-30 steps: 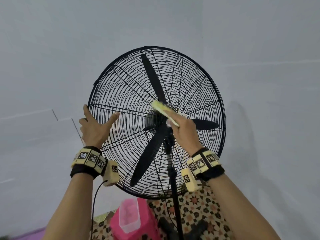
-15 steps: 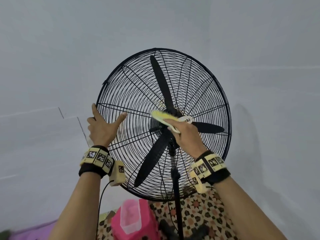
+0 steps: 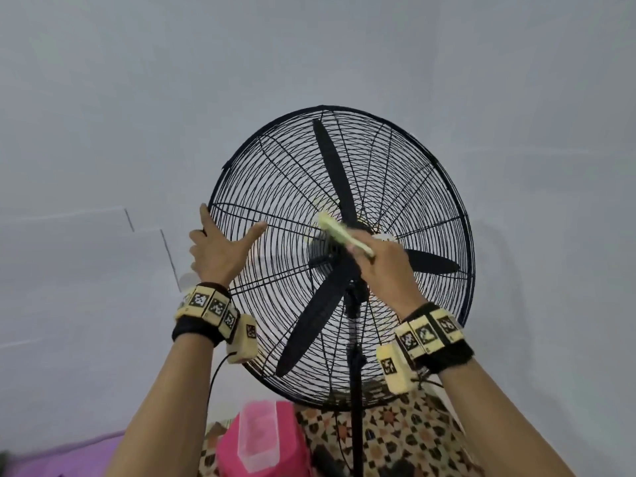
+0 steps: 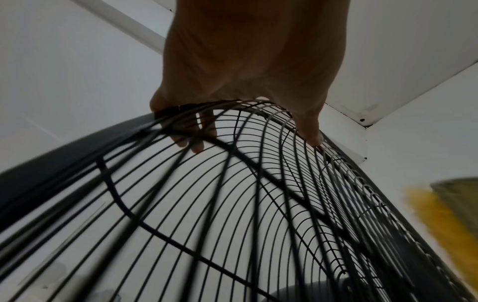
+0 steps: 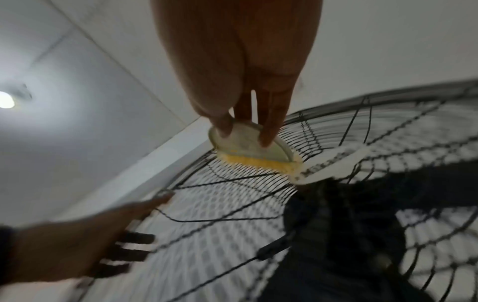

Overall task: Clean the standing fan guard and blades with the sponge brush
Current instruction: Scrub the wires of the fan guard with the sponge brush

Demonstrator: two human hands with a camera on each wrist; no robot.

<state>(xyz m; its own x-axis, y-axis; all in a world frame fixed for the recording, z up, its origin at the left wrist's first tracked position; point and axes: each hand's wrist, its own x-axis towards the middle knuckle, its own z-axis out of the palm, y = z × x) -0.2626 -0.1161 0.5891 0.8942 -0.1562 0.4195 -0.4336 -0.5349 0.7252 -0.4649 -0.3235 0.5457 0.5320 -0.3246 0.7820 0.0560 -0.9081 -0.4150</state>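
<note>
The right hand point(image 3: 385, 266), just right of the frame's centre in the head view, grips the sponge brush point(image 3: 344, 237); the right wrist view shows thumb and fingers pinching its pale back point(image 5: 245, 141) while the yellow bristles press on the wires of the fan guard point(image 3: 395, 187) beside the white hub badge point(image 5: 331, 163). The grip looks light and sits near the brush's rear end, so a bristle snagging between wires could twist the brush out of the fingers and drop it.

The left hand point(image 3: 220, 251), at centre left, is spread open on the guard's left rim, thumb lying along the front wires; the left wrist view shows fingers point(image 4: 196, 132) reaching past the rim point(image 4: 64, 163) to the far side of the wires. That hand appears to be the only brace. If the right hand pushes harder than the left can counter, the head may tilt or the whole fan rock on its pole point(image 3: 356, 390).

The blades point(image 3: 330, 166) sit behind the wires, and the bristles probably cannot reach them from here. Fingers poked through the wires would be caught if a blade turned. Below, a pink container point(image 3: 261, 438) stands on the patterned floor point(image 3: 395, 438), right where a dropped brush or dust would fall.
</note>
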